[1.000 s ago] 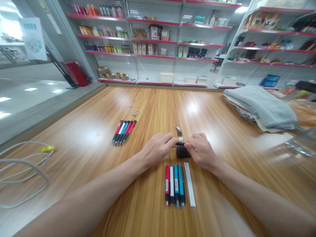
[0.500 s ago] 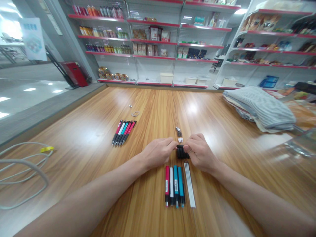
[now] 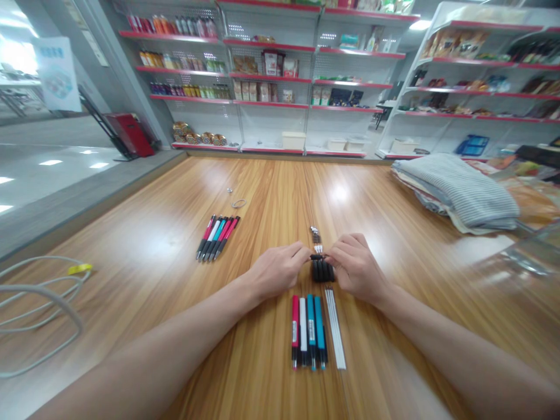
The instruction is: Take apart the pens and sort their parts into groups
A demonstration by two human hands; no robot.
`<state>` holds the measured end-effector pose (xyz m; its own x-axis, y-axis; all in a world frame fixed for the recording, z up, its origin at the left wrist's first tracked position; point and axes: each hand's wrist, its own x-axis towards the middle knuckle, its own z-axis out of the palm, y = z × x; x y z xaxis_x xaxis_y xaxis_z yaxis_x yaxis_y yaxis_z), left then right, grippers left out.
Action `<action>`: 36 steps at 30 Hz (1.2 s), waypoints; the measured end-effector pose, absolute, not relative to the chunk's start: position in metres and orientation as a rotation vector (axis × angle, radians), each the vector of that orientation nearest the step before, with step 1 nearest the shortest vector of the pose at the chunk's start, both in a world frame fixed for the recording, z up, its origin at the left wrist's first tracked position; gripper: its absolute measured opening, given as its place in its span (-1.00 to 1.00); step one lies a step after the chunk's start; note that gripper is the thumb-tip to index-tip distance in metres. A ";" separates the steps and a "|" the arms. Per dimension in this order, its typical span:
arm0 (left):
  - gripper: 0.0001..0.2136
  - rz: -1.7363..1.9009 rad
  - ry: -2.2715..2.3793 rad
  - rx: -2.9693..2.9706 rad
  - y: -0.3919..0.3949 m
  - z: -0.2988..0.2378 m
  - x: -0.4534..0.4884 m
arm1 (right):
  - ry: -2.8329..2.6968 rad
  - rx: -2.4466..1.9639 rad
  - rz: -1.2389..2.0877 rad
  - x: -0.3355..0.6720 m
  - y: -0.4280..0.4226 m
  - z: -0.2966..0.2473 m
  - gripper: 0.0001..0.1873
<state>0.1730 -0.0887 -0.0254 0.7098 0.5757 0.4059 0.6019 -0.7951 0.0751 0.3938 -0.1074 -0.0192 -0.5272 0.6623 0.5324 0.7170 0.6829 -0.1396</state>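
My left hand [image 3: 280, 267] and my right hand [image 3: 356, 265] face each other, both closed in a pinch. Between their fingertips is a short black pen grip [image 3: 315, 257], held at its two ends; a thin dark bit shows at its right end, too small to name. Right below lie several black pen grips [image 3: 322, 273] in a row. Just beyond are small white pieces [image 3: 318, 248], dark little parts [image 3: 316, 239] and silvery pen tips [image 3: 313, 230]. Nearer me lie pink, white and blue pen barrels [image 3: 310, 326], with thin white refills [image 3: 335, 329] beside them.
Several whole pens [image 3: 217, 238] lie at the left, with a small ring [image 3: 238, 203] behind them. A pale cable [image 3: 56, 297] coils at the far left. Folded striped cloth [image 3: 459, 189] rests at the right, near a clear container [image 3: 534, 251]. Stocked shelves [image 3: 271, 76] stand beyond the table.
More of the black pen grip now shows between my fingertips, and a thin dark bit appears by my right fingers. The view has shifted slightly; the laid-out parts stay in place.
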 end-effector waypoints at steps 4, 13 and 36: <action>-0.80 -0.851 -1.115 -2.850 -0.086 -0.024 0.172 | -2.105 -1.184 -0.103 0.412 -0.087 -0.034 -0.76; -0.83 -1.027 -1.260 -2.764 -0.073 -0.027 0.163 | -2.052 -1.581 -0.077 0.415 0.031 -0.050 -0.77; -0.83 -1.079 -1.313 -2.745 -0.069 -0.030 0.160 | -2.124 -1.386 0.062 0.401 0.022 -0.045 -0.79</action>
<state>0.1605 -0.0693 -0.0295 0.4470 0.7191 0.5320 0.6613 -0.6662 0.3447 0.4007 0.0219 -0.0452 -0.2785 0.8477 0.4515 0.8198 0.4547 -0.3481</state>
